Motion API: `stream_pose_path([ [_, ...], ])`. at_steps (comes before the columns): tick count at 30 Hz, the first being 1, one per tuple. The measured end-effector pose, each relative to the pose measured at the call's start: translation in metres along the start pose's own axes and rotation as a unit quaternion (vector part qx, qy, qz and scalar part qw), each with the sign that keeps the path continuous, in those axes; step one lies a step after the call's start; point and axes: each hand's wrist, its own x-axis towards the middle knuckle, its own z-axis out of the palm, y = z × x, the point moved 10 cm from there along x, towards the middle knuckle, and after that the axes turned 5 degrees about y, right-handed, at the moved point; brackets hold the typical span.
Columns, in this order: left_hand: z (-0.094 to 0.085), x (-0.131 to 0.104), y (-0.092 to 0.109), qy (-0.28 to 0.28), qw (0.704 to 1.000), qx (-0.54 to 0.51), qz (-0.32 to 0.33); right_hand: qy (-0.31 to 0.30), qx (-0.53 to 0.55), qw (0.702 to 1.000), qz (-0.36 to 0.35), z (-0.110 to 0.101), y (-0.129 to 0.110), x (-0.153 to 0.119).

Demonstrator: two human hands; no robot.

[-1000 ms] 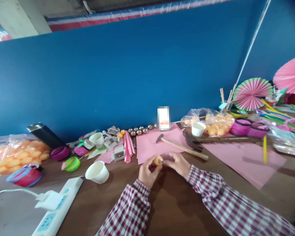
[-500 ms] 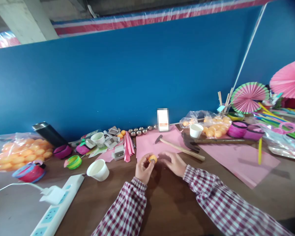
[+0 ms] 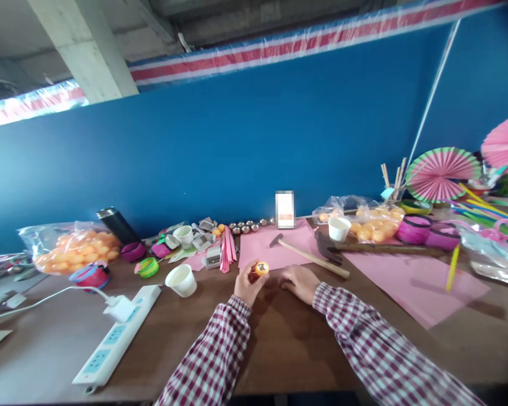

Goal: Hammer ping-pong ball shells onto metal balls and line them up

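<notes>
Between its thumb and fingers, my left hand [image 3: 248, 283] holds an orange ball [image 3: 262, 269] with a dark mark on the side facing me. To its right my right hand [image 3: 300, 283] rests low by the brown table [image 3: 296, 361], fingers curled downward; whether anything is under them is hidden. Just beyond the hands lies a hammer [image 3: 309, 256] with a wooden handle, on pink paper [image 3: 256, 245]. A white paper cup [image 3: 181, 281] stands left of my left hand.
A white power strip [image 3: 118, 338] lies at the front left. Bags of orange balls [image 3: 78, 251] sit at the left and back right. Metal balls [image 3: 245, 227], another white cup [image 3: 339, 228], purple pouches [image 3: 415, 229] and a folding fan [image 3: 442, 173] line the back.
The view has shifted left, so more of the table's left side shows. The ball in my left hand now shows its dark mark. My right hand's fingers have curled down.
</notes>
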Motion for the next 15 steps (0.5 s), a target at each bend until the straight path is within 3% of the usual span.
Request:
stream_pose_path([
  [7,0.001,-0.005,0.004,0.013,0.999,0.043,0.008,0.058,-0.009,0.998,0.017,-0.006,0.005,0.001],
  [15,0.016,-0.002,0.008,-0.032,0.999,0.027,0.004,0.155,0.178,0.970,0.055,-0.026,0.015,0.000],
])
